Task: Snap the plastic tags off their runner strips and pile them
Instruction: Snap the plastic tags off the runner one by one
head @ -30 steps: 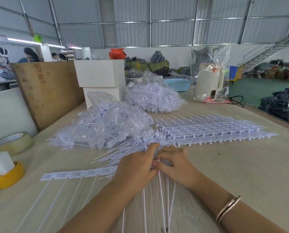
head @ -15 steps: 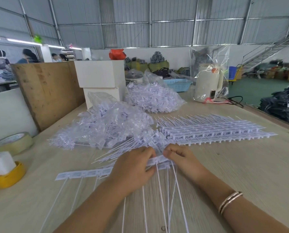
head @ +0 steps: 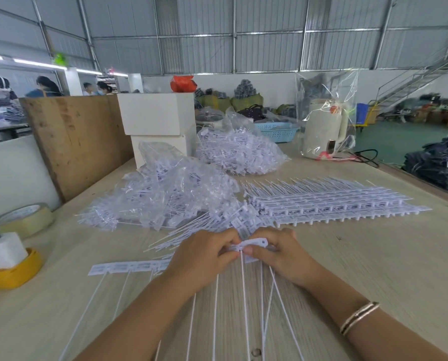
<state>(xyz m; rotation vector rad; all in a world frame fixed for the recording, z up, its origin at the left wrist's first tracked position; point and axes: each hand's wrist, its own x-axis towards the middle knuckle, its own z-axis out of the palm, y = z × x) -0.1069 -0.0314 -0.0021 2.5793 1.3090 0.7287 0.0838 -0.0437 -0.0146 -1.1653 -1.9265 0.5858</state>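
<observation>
- Fingertips of the left hand [head: 202,252] and right hand [head: 277,252] pinched one flat white plastic tag [head: 254,243] at frame centre, apparently mid-snap from its white runner strip [head: 129,268].
- Next move, likely: twist it free, then drop it on the loose tag pile [head: 207,225] just above.

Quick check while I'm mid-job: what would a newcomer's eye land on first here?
First, the left hand and right hand pinching a white tag strip at the table's centre, its long tails running toward the camera. Behind them lie loose tags in clear bags, and to the right a neat stack of unbroken runner strips.
</observation>
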